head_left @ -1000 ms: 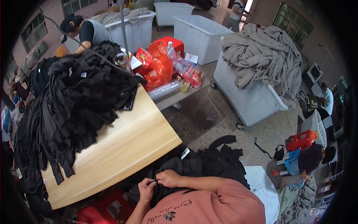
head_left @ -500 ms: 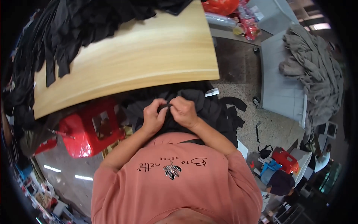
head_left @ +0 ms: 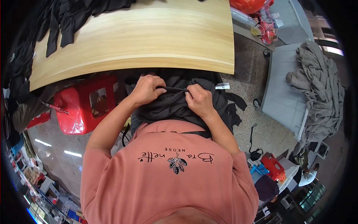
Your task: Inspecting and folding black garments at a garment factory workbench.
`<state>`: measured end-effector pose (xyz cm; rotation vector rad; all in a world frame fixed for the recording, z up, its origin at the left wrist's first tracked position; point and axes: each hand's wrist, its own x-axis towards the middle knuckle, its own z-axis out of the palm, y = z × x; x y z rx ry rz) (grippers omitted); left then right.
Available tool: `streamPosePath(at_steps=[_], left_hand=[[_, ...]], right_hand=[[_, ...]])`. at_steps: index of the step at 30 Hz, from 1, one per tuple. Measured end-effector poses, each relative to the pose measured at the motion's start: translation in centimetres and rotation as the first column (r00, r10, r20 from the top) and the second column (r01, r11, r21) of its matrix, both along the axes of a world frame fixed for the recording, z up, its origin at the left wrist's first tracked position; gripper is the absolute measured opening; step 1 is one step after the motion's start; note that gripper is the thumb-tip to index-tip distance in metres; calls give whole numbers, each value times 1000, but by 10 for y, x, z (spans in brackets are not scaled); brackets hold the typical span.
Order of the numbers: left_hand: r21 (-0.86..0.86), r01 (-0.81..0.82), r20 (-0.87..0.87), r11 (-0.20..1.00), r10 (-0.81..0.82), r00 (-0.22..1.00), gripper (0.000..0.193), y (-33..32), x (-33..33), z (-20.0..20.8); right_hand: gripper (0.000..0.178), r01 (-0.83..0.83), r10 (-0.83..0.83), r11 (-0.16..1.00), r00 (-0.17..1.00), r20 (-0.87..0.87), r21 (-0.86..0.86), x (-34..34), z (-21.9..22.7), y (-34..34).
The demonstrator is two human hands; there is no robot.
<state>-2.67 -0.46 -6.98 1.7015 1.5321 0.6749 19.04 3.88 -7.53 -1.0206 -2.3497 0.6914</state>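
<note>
A black garment (head_left: 167, 108) lies bunched over my lap, below the near edge of the wooden table (head_left: 149, 41). My left hand (head_left: 149, 89) pinches one end of a narrow black strip of fabric (head_left: 174, 89) on this garment. Gripping the other end is my right hand (head_left: 199, 100), a short span away. Between them the strip runs nearly straight; whether it is a seam edge or a cord, I cannot tell. A white label (head_left: 222, 86) sticks out of the cloth to the right of my right hand.
Black fabric pieces (head_left: 74, 18) hang over the table's far left. A red plastic stool (head_left: 72, 119) stands at the left. To the right is a wheeled grey bin (head_left: 281, 89) with grey cloth (head_left: 320, 82) heaped over it. Someone in dark clothing (head_left: 266, 187) is at the lower right.
My hands have moved apart from nearly touching, drawing the black strip out between them. The view has shifted, so the table sits higher and further right in the picture.
</note>
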Motion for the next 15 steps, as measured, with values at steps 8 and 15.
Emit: streamPosePath(at_steps=[8, 15], left_hand=[[-290, -38, 228, 956, 108, 968, 9, -1, -17, -12], [-486, -60, 791, 872, 468, 394, 4, -10, -3, -17]], right_hand=[[7, 65, -66, 997, 998, -7, -44, 2, -9, 6], [10, 23, -18, 996, 998, 62, -90, -2, -6, 7]])
